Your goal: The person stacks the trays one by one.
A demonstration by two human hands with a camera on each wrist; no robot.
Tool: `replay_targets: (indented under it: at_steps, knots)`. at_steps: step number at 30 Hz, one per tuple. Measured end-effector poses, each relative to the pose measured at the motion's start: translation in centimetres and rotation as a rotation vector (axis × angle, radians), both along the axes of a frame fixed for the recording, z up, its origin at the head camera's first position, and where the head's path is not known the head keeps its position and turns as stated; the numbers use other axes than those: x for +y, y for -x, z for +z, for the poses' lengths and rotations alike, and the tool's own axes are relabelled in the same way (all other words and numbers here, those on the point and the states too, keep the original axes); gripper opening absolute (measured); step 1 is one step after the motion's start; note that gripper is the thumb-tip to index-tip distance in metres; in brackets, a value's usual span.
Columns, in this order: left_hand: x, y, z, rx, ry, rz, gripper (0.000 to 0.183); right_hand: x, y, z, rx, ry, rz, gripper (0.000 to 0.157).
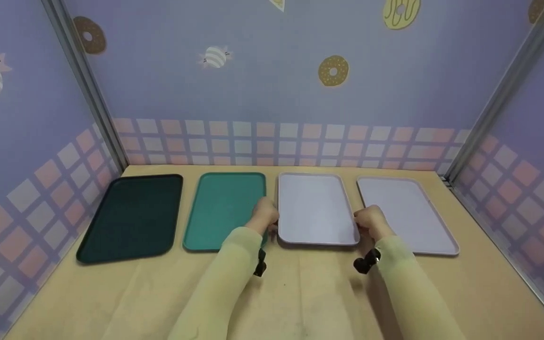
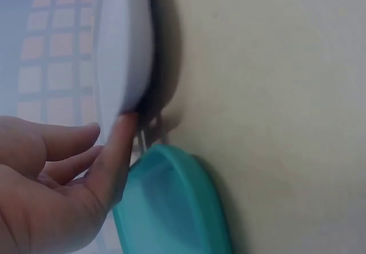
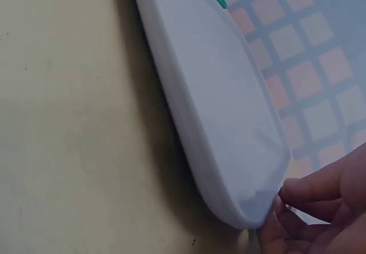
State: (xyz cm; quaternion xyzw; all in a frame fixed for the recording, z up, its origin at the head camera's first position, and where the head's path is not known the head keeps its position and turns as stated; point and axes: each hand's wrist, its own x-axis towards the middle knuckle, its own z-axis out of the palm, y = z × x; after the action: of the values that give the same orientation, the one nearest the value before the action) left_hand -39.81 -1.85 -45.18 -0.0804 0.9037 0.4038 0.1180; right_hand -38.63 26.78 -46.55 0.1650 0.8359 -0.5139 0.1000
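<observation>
Camera set, three views: one high and wide, two low and close
Head: from above and behind the hands, facing forward and down, taking in the worktop (image 1: 295,293) and back wall (image 1: 267,89), pale middle tray (image 1: 317,208) near centre; left wrist: rolled sideways, wall at left, close on the left fingers (image 2: 118,154) between pale and green tray (image 2: 160,214); right wrist: rolled oppositely, wall at right, close on the right fingers (image 3: 314,189); all three share pale middle tray, green tray, checked wall band (image 1: 291,144)

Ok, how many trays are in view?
4: dark tray at the left end, teal tray next, pale tray between left hand and right hand, second pale tray at the right end.
</observation>
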Motion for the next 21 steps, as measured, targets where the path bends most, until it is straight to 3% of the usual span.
replay_targets:
  at_steps: [2,7,13,21]
  knots:
    - [-0.3,-0.2,-0.2,0.012,-0.047,0.016,0.017,0.1,-0.1,0.0,0.0,-0.014,0.024,0.019]
    - [-0.7,-0.6,-0.5,0.004,-0.147,0.011,0.033,0.2,-0.6,-0.1,-0.022,-0.014,0.049,0.045]
    - [-0.9,-2.2,-0.7,0.019,-0.241,0.022,0.037,0.6,-1.8,-0.4,0.008,-0.016,0.047,0.043]
    - [-1.3,-4.9,-1.8,0.1,-0.257,-0.009,0.04,0.7,-4.3,-1.7,0.086,0.008,0.06,0.039]
